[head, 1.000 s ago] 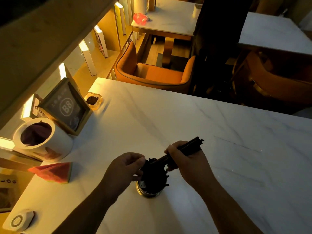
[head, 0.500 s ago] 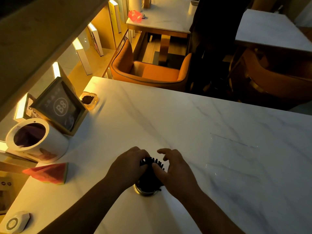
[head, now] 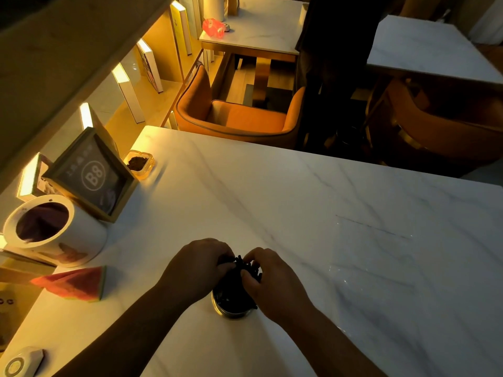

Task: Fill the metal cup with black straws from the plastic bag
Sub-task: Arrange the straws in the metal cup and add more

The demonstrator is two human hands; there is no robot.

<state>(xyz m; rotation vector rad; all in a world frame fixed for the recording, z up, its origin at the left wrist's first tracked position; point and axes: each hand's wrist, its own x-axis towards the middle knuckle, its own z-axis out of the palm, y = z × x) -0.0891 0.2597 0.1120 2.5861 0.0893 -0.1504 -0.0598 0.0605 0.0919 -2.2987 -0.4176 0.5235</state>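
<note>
A metal cup (head: 231,311) stands on the white marble table (head: 285,200) near its front edge. It is packed with black straws (head: 239,278) that stick up out of it. My left hand (head: 196,268) wraps the bundle from the left, and my right hand (head: 272,281) presses on the straw tops from the right with curled fingers. A clear plastic bag (head: 373,257) lies flat on the table to the right, almost invisible, with no straws showing in it.
On the table's left stand a white round container (head: 57,235), a framed "B8" sign (head: 92,175), a small amber dish (head: 138,164), a watermelon-slice object (head: 73,282) and a white call button (head: 19,364). Orange chairs (head: 239,115) sit beyond the far edge.
One second ago my right hand held a bunch of straws slanting into the cup. Those straws now stand in the cup, and both hands have closed in around the bundle's top.
</note>
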